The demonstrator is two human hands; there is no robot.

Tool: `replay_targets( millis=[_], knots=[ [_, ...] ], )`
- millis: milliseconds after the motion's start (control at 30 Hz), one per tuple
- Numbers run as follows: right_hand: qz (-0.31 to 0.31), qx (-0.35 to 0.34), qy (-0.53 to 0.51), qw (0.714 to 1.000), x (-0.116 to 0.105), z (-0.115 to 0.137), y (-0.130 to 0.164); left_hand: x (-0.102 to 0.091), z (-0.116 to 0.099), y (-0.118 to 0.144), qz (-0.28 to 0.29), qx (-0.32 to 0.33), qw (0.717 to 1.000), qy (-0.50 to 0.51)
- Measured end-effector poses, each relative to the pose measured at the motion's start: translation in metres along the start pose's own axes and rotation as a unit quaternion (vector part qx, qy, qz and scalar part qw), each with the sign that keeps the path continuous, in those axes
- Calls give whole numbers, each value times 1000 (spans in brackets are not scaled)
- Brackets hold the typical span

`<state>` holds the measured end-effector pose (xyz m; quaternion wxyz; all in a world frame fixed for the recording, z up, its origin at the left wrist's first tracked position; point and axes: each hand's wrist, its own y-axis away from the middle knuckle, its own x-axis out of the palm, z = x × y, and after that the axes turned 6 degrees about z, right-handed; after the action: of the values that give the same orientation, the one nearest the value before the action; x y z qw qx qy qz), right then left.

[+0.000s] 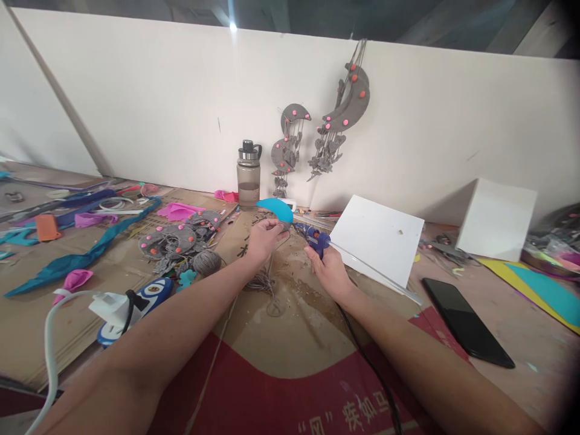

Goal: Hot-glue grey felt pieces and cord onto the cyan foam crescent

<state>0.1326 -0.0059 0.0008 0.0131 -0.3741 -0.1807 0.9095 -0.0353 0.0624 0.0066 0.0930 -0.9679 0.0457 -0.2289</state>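
Observation:
Between the fingertips of my left hand [264, 244] is a bright blue crescent-shaped piece [278, 209], held up over the cardboard [290, 356]. My right hand [332, 275] is wrapped around the handle of a blue hot glue gun [317, 238], its nozzle pointing left, close to the crescent's lower end. A long translucent glue stick [376, 270] juts out of the gun's back toward the right. The gun's dark cord [362, 350] runs down beneath my right forearm. Below my left hand lies a loose tangle of grey yarn [263, 282].
Behind stands a water bottle [249, 176]. Grey crescent hangings [351, 106] hang on the white wall. At left lie grey dotted crescents [167, 240], a yarn ball [207, 262], and a power strip [156, 291] with a charger. At right are a white board [378, 232] and a black phone [466, 323].

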Motion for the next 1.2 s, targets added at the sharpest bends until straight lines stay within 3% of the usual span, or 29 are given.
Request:
replay_targets(
  millis=[1200],
  knots=[
    [-4, -29, 3, 1000, 4, 10, 6, -3, 16, -4, 9, -9, 997, -75]
  ],
)
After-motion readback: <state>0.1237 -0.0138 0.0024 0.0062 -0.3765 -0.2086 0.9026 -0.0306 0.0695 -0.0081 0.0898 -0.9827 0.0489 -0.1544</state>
